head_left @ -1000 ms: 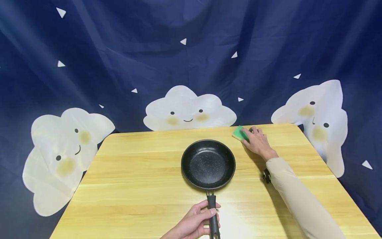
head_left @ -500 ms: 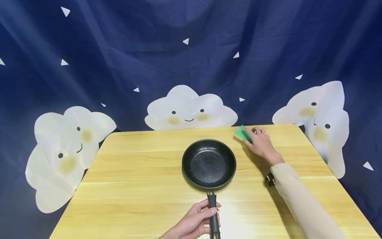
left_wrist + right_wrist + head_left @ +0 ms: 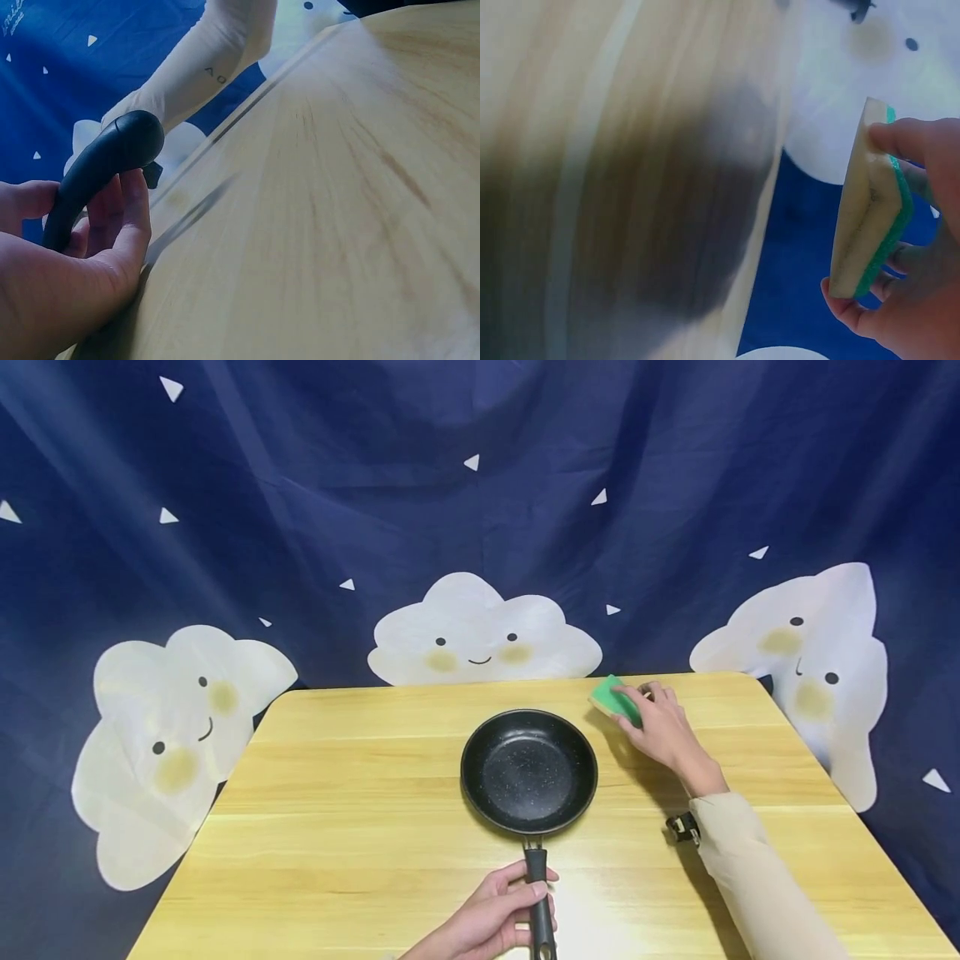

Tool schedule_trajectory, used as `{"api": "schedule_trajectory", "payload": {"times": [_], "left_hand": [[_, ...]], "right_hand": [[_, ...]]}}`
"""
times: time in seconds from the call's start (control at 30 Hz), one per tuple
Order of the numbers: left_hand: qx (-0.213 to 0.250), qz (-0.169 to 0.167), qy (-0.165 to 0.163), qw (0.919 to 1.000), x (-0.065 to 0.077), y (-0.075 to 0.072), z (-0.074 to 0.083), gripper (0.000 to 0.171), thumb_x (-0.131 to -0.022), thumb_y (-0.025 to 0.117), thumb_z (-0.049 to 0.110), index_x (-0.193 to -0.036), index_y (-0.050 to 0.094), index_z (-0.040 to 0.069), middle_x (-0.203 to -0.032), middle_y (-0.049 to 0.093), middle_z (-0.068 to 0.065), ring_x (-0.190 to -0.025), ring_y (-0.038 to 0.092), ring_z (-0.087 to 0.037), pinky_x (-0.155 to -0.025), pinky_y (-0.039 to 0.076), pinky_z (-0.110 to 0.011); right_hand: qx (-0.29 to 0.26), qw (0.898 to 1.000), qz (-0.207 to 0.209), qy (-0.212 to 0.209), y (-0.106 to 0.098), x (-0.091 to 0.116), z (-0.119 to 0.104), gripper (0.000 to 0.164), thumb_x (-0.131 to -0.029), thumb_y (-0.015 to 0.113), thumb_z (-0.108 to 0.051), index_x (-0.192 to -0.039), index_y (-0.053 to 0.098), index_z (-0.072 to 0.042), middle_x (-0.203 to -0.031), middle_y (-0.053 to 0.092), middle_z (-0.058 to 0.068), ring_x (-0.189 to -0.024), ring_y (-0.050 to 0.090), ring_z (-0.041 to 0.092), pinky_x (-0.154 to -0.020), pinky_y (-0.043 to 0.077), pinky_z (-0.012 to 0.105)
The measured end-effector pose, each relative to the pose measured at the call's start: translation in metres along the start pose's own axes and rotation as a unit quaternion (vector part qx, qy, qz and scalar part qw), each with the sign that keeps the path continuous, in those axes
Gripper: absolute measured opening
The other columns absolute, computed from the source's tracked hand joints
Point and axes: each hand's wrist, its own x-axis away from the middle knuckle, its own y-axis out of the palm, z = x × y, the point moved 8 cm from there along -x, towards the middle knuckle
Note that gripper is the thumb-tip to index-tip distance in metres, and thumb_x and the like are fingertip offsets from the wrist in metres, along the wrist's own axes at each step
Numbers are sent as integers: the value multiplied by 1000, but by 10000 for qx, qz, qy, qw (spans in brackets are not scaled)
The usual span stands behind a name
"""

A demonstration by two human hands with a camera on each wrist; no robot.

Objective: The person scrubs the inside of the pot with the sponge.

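Observation:
In the head view, a black frying pan (image 3: 528, 772) with a speckled inside is at the middle of the table, its handle (image 3: 540, 906) pointing toward me. My left hand (image 3: 491, 910) grips that handle, thumb on top and fingers round the underside. The left wrist view shows the handle's rounded end (image 3: 139, 139) rising out of the left hand (image 3: 82, 277). Toward the table's far edge, my right hand (image 3: 660, 727) holds a sponge (image 3: 617, 700) with a green face and a yellowish body. Up close, the sponge (image 3: 866, 202) is pinched and slightly bent between thumb and fingers, apart from the tabletop.
A light wooden table (image 3: 322, 810) with rounded far corners lies under the pan. Behind it hangs a dark blue curtain (image 3: 525, 510) with white clouds and small triangles. A black device (image 3: 682, 828) sits at my right wrist.
The right wrist and forearm have shifted slightly right and toward me, with the sponge still held. The left hand keeps its grip on the pan; the head view has drifted a little.

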Motion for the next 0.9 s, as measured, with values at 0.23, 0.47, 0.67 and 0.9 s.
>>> {"api": "schedule_trajectory", "payload": {"times": [0.23,0.47,0.67,0.9], "left_hand": [[-23,31,-59,10000,0,-1,0,42,-104,58,16,-139,49,-5,-93,64,-1,-84,66,-13,-72,60,-31],[1,31,-47,10000,1,-1,0,37,-105,58,17,-135,51,-4,-94,65,-3,-85,67,-14,-72,59,-30],[105,3,-23,9999,1,-1,0,29,-105,56,16,-129,55,-1,-95,64,-4,-85,66,-13,-73,59,-30],[182,-57,22,9998,1,-1,0,23,-105,56,14,-125,57,3,-99,62,-2,-87,64,-12,-76,58,-30]], "right_hand": [[-254,9996,119,-28,-4,4,-20,45,-95,72,-21,-138,60,-12,-121,53,28,-107,47,48,-84,39,59],[-504,9985,212,-65,-5,6,-42,45,-94,73,-21,-137,62,-12,-119,53,25,-103,46,44,-83,37,53],[-649,9972,314,-192,-6,10,-58,44,-94,73,-20,-136,63,-11,-119,55,24,-105,48,42,-84,39,53],[-818,9958,300,-274,-6,13,-74,43,-96,73,-22,-136,65,-12,-121,56,23,-110,48,41,-88,40,53]]}}
